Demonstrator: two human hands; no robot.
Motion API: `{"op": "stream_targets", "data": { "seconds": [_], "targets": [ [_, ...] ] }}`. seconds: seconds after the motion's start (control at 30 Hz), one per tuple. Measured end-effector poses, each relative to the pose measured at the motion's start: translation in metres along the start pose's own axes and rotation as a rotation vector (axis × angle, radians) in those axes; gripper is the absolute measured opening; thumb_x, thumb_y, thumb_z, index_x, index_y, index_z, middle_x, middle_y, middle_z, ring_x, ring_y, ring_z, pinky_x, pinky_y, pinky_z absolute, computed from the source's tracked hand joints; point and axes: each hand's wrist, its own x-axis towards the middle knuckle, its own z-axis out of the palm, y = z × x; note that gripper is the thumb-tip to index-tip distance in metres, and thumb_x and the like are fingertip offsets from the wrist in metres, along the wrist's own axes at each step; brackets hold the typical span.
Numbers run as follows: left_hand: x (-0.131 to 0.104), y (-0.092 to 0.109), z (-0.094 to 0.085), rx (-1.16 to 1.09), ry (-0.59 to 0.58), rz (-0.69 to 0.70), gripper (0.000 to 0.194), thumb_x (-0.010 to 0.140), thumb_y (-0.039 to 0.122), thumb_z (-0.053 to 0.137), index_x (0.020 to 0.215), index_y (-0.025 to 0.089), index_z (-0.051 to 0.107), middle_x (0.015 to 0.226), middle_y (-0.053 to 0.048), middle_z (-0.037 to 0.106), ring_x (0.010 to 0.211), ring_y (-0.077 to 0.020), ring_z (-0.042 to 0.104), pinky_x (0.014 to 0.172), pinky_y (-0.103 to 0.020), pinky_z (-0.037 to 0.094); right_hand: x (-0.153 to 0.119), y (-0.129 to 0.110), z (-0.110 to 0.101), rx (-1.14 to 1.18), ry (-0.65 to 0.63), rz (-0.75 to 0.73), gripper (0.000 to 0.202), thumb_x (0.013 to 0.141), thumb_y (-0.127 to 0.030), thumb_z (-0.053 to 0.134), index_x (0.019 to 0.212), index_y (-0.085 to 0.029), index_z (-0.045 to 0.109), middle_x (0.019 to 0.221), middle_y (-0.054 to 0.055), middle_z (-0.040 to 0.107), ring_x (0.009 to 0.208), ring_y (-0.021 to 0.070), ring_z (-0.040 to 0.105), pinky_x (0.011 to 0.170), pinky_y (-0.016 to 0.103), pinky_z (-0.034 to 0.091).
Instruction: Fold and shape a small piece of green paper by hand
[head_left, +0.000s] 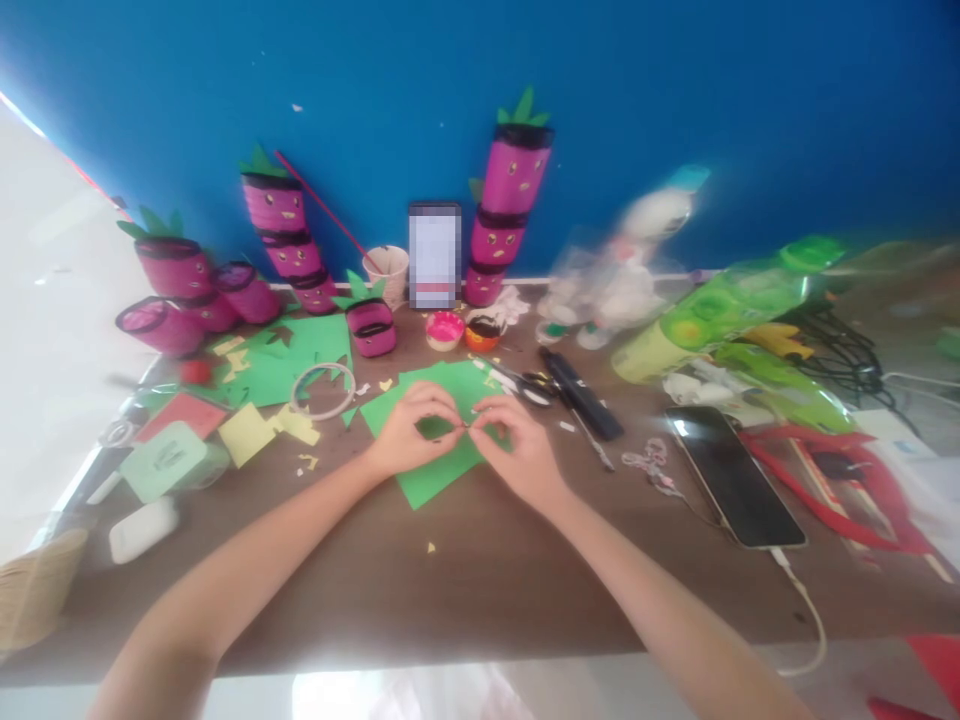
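Note:
My left hand (420, 430) and my right hand (514, 445) meet above green paper sheets (424, 485) in the middle of the table. On each hand the thumb and forefinger are pinched together, tip to tip with the other hand. Whatever lies between the fingertips is too small to make out. Just behind my hands sit a small pot of pink paint (445, 328) and an orange-rimmed pot with dark contents (484, 330). Scissors (534, 388) lie beyond my right hand. A roll of tape (324, 391) rests to the left of my left hand.
Purple face-painted cups with green paper leaves stand stacked along the blue wall, including a tall stack (517, 175). A phone (435, 255) leans upright behind. At right are a black phone (739, 475) with a cable and a green bottle (720, 310). Yellow paper (247, 435) lies left.

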Motion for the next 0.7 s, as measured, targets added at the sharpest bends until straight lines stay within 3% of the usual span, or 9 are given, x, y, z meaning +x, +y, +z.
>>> {"op": "stream_targets", "data": {
  "seconds": [0.13, 0.23, 0.37, 0.43, 0.5, 0.57, 0.67, 0.7],
  "targets": [
    [-0.001, 0.000, 0.000, 0.023, 0.029, 0.011, 0.004, 0.072, 0.021, 0.062, 0.069, 0.020, 0.062, 0.074, -0.003, 0.063, 0.077, -0.0162, 0.057, 0.077, -0.036, 0.047, 0.001, 0.002, -0.001, 0.031, -0.002, 0.015, 0.007, 0.074, -0.019, 0.059, 0.068, -0.020, 0.057, 0.091, 0.005, 0.060, 0.068, 0.0142, 0.054, 0.059, 0.030, 0.046],
    [-0.004, -0.001, -0.003, 0.092, 0.070, 0.097, 0.006, 0.075, 0.018, 0.056, 0.072, 0.020, 0.062, 0.075, -0.004, 0.062, 0.078, -0.0168, 0.056, 0.074, -0.036, 0.047, 0.006, 0.008, -0.004, 0.155, 0.017, 0.047, 0.008, 0.075, -0.024, 0.060, 0.069, -0.020, 0.059, 0.088, 0.006, 0.061, 0.076, 0.0170, 0.057, 0.061, 0.030, 0.048],
    [-0.007, 0.002, -0.010, 0.249, -0.028, 0.312, 0.011, 0.076, 0.015, 0.050, 0.072, 0.020, 0.059, 0.076, -0.006, 0.063, 0.075, -0.0171, 0.056, 0.070, -0.035, 0.048, 0.026, 0.015, -0.005, 0.283, 0.013, 0.103, 0.013, 0.073, -0.031, 0.064, 0.068, -0.019, 0.060, 0.085, 0.006, 0.062, 0.081, 0.0184, 0.060, 0.067, 0.032, 0.050],
    [-0.006, 0.007, -0.018, 0.294, -0.077, 0.352, 0.013, 0.077, 0.015, 0.047, 0.070, 0.020, 0.057, 0.073, -0.006, 0.063, 0.070, -0.0162, 0.055, 0.065, -0.033, 0.047, 0.041, 0.016, 0.000, 0.299, -0.029, 0.111, 0.013, 0.070, -0.030, 0.066, 0.067, -0.018, 0.061, 0.085, 0.006, 0.062, 0.081, 0.0186, 0.060, 0.068, 0.032, 0.051],
    [-0.001, 0.010, -0.030, 0.334, -0.036, 0.324, 0.014, 0.077, 0.014, 0.046, 0.070, 0.020, 0.056, 0.071, -0.005, 0.063, 0.067, -0.0154, 0.055, 0.063, -0.032, 0.047, 0.059, 0.016, 0.012, 0.320, -0.050, 0.091, 0.011, 0.069, -0.028, 0.067, 0.067, -0.018, 0.062, 0.090, 0.007, 0.062, 0.087, 0.0194, 0.060, 0.073, 0.033, 0.052],
    [0.007, 0.010, -0.047, 0.404, 0.097, 0.264, 0.014, 0.077, 0.013, 0.046, 0.072, 0.019, 0.057, 0.075, -0.005, 0.064, 0.070, -0.0160, 0.056, 0.067, -0.033, 0.047, 0.077, 0.015, 0.029, 0.357, -0.054, 0.079, 0.008, 0.068, -0.024, 0.066, 0.067, -0.017, 0.063, 0.091, 0.007, 0.061, 0.090, 0.0191, 0.060, 0.079, 0.035, 0.051],
    [0.020, -0.001, -0.078, 0.538, 0.298, 0.097, 0.017, 0.074, 0.013, 0.049, 0.085, 0.018, 0.060, 0.088, -0.007, 0.064, 0.087, -0.0194, 0.058, 0.081, -0.037, 0.047, 0.099, 0.015, 0.059, 0.330, -0.095, 0.070, 0.003, 0.067, -0.018, 0.065, 0.065, -0.017, 0.064, 0.094, 0.008, 0.059, 0.091, 0.0186, 0.060, 0.085, 0.037, 0.050],
    [0.023, -0.007, -0.088, 0.591, 0.297, 0.058, 0.021, 0.071, 0.013, 0.051, 0.089, 0.018, 0.061, 0.093, -0.007, 0.064, 0.092, -0.0209, 0.057, 0.085, -0.039, 0.045, 0.105, 0.016, 0.067, 0.321, -0.103, 0.075, 0.002, 0.067, -0.017, 0.065, 0.065, -0.017, 0.064, 0.096, 0.008, 0.059, 0.090, 0.0185, 0.060, 0.086, 0.038, 0.050]
  ]
}}
